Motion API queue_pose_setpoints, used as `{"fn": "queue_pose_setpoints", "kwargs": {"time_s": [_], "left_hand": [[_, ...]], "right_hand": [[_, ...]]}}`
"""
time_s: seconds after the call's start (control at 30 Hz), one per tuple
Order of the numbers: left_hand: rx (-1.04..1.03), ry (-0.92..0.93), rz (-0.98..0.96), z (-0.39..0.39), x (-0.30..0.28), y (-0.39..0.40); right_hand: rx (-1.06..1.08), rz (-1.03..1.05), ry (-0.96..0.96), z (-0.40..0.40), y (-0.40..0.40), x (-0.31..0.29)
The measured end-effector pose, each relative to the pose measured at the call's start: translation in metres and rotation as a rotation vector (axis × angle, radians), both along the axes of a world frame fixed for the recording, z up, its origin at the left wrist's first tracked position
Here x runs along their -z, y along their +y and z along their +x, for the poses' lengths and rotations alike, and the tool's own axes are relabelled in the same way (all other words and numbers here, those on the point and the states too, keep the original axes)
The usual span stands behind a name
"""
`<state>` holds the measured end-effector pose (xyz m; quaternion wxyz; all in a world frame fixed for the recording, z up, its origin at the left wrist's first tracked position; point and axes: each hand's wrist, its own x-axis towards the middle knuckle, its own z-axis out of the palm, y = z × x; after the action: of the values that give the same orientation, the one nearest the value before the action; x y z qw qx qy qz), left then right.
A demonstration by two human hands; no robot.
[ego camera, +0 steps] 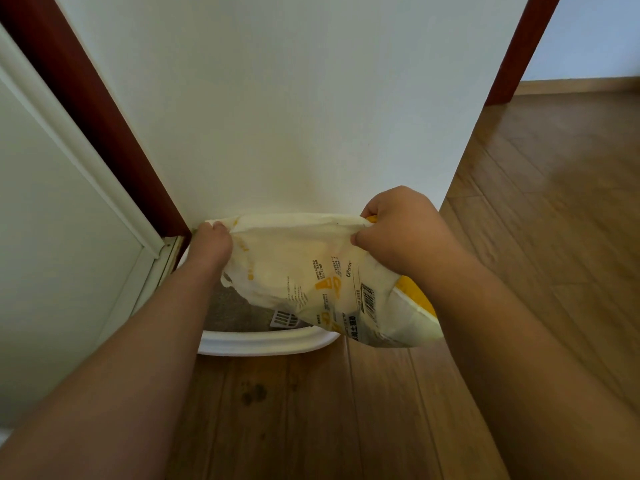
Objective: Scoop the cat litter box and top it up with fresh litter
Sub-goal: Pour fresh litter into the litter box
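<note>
Your left hand [212, 239] and right hand [393, 227] pinch litter bag [322, 275] at opposite top corners; bag hangs between them, directly over litter box [263, 342] below. Left hand sits lower.

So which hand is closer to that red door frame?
Left. The left hand grips the bag beside the frame; the right hand grips its far end.
</note>
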<state>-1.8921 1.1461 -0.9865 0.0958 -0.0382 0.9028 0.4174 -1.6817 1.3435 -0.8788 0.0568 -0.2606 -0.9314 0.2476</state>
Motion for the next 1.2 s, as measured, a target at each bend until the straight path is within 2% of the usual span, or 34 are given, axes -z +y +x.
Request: {"fn": "queue_pose_setpoints", "kwargs": {"time_s": [0.27,0.53,0.83,0.97,1.2], "left_hand": [[0.023,0.076,-0.073,0.000,-0.012,0.000],[0.025,0.109,-0.001,0.015,-0.042,0.020],[0.142,0.168,0.075,0.059,-0.076,0.022],[0.197,0.259,0.063,0.080,-0.080,0.016],[0.258,0.270,0.022,0.092,-0.088,0.016]], "right_hand": [[0.051,-0.030,-0.050,0.006,0.002,0.013],[0.005,-0.009,-0.084,0.008,0.004,0.033],[0.002,-0.019,-0.158,0.010,0.011,0.054],[-0.003,-0.020,-0.207,0.007,0.010,0.062],[-0.031,0.040,-0.368,0.005,0.013,0.073]]}}
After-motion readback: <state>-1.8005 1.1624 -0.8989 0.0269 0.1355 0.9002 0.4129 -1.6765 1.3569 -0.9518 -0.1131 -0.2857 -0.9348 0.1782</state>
